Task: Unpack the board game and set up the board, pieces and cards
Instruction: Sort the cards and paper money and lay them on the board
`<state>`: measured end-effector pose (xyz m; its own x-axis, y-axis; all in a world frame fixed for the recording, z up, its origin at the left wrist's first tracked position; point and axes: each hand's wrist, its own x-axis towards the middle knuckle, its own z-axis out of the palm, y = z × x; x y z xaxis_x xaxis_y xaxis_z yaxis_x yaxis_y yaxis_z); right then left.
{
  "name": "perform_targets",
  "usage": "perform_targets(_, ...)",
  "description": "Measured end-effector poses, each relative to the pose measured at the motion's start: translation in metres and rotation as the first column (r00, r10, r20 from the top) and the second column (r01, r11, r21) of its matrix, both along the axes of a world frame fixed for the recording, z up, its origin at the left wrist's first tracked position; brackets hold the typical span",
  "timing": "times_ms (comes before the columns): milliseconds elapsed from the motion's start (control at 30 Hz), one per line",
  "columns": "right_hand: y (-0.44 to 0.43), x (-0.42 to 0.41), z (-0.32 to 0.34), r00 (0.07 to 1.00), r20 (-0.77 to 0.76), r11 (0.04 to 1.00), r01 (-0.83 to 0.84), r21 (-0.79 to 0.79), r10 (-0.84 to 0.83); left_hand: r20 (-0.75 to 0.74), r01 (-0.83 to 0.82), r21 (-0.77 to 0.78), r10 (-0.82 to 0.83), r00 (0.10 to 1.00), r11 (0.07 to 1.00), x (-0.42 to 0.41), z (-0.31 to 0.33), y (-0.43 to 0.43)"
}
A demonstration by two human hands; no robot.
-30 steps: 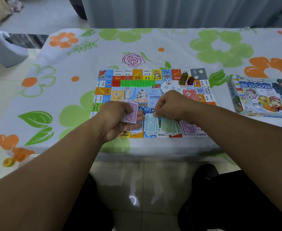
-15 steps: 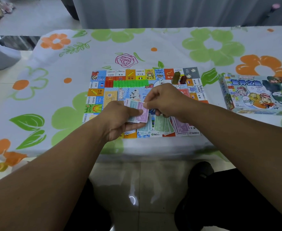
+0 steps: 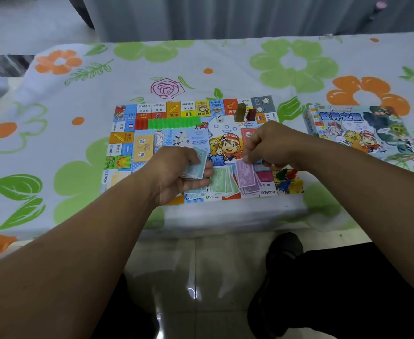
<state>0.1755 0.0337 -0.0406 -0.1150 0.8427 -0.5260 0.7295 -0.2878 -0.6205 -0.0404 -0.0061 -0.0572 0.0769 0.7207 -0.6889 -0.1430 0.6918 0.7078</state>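
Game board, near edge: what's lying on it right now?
A green bill pile, a purple bill pile and a teal bill pile, mostly hidden under the left hand. Coloured pawns sit at the near right corner. The squares beneath are covered.

The tabletop (image 3: 225, 69) is seen draped in a white cloth (image 3: 78, 99) printed with green and orange flowers, and a pink rose outline (image 3: 167, 88) is picked out near its middle. Grey curtain folds (image 3: 225, 15) are hung behind. Glossy floor tiles (image 3: 193, 270) are caught below, with a glint of light reflected.
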Motion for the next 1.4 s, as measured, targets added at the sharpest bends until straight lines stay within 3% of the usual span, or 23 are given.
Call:
perform_targets(367, 0.001, 0.001, -0.006, 0.998, 0.058, 0.998, -0.019, 0.057, 0.015, 0.013, 0.027, -0.009, -0.027, 1.000, 1.000, 0.008, -0.003, 0.001)
perform_targets(600, -0.006, -0.022, -0.001, 0.981, -0.189, 0.996, -0.030, 0.084, 0.045, 0.040, 0.020, 0.011, -0.021, 0.999, 1.000, 0.006, -0.003, 0.000)
perform_targets(800, -0.008, -0.043, -0.004, 0.973, -0.224, 0.989, -0.028, 0.143, 0.060, 0.034, 0.015, 0.031, -0.016, 0.999, 0.999, 0.001, 0.002, -0.003)
perform_targets(900, -0.003, -0.049, -0.005, 0.969, -0.248, 0.989, 0.027, 0.142, 0.009, 0.024, -0.063, 0.024, 0.062, 0.998, 0.998, -0.007, 0.003, -0.002)
perform_targets(1067, -0.003, -0.058, -0.012, 0.981, -0.188, 0.998, -0.033, 0.059, 0.043, -0.048, -0.168, 0.058, 0.171, 0.984, 0.984, -0.032, 0.001, 0.001)
perform_targets(1400, -0.003, -0.077, -0.023, 0.988, -0.091, 0.991, -0.124, 0.058, 0.129, 0.022, -0.182, 0.017, 0.181, 0.983, 0.983, -0.046, 0.005, -0.008)
